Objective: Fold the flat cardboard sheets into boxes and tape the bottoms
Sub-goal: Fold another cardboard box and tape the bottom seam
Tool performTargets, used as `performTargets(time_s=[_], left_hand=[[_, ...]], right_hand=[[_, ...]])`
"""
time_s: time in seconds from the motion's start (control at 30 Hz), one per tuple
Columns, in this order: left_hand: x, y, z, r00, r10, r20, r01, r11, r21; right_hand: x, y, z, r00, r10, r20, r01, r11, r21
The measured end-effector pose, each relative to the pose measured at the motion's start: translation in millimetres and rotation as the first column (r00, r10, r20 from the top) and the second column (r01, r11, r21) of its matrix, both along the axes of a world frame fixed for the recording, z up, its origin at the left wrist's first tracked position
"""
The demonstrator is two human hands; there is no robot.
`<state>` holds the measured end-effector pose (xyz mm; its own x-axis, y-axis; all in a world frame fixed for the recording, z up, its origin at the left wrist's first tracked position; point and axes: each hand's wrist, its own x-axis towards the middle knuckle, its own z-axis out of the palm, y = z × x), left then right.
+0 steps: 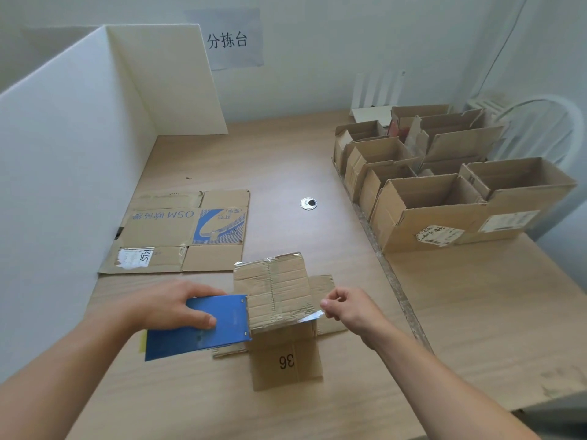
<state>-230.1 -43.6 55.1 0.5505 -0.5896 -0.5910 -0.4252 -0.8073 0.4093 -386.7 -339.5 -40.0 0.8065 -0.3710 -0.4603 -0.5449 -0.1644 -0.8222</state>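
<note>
A small cardboard box [276, 300] marked "36" stands bottom up on the table near me, its flaps folded shut and its lower flaps splayed on the table. My left hand [171, 308] grips a blue tape dispenser [203, 328] pressed against the box's left side. My right hand [346, 309] pinches the loose end of a clear tape strip [309, 318] at the box's right edge. A flat cardboard sheet [181, 233] with blue "OSM" print lies farther left.
Several folded open boxes [444, 192] stand in rows at the right of the wooden table [286, 166]. A white partition [79, 147] walls off the left side and back corner. A round cable hole [308, 203] sits mid-table. A white chair [546, 128] stands far right.
</note>
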Motion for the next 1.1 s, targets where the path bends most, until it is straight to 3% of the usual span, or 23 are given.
performTargets(time_s=[0.4, 0.57, 0.73, 0.9, 1.1], left_hand=[[3.0, -10.3, -12.8, 0.994, 0.055, -0.094, -0.045, 0.994, 0.103], [4.4, -7.8, -15.0, 0.989, 0.086, -0.118, -0.074, 0.992, 0.106], [8.8, -9.7, -16.6, 0.991, 0.077, -0.108, -0.063, 0.990, 0.123], [9.6, -9.0, -18.1, 0.990, 0.074, -0.118, -0.060, 0.991, 0.118], [9.5, -8.8, -19.6, 0.991, 0.072, -0.111, -0.060, 0.992, 0.110]], right_hand=[[-1.5, -1.2, -17.5, 0.995, -0.018, -0.103, 0.013, 0.999, -0.045], [-2.8, 8.0, -21.1, 0.995, -0.037, -0.094, 0.045, 0.996, 0.077], [-9.2, 15.7, -22.8, 0.975, -0.051, -0.215, 0.112, 0.952, 0.284], [-13.2, 15.2, -30.1, 0.996, -0.061, -0.063, 0.062, 0.998, 0.002], [-17.7, 20.4, -26.1, 0.999, -0.040, -0.018, 0.042, 0.994, 0.105]])
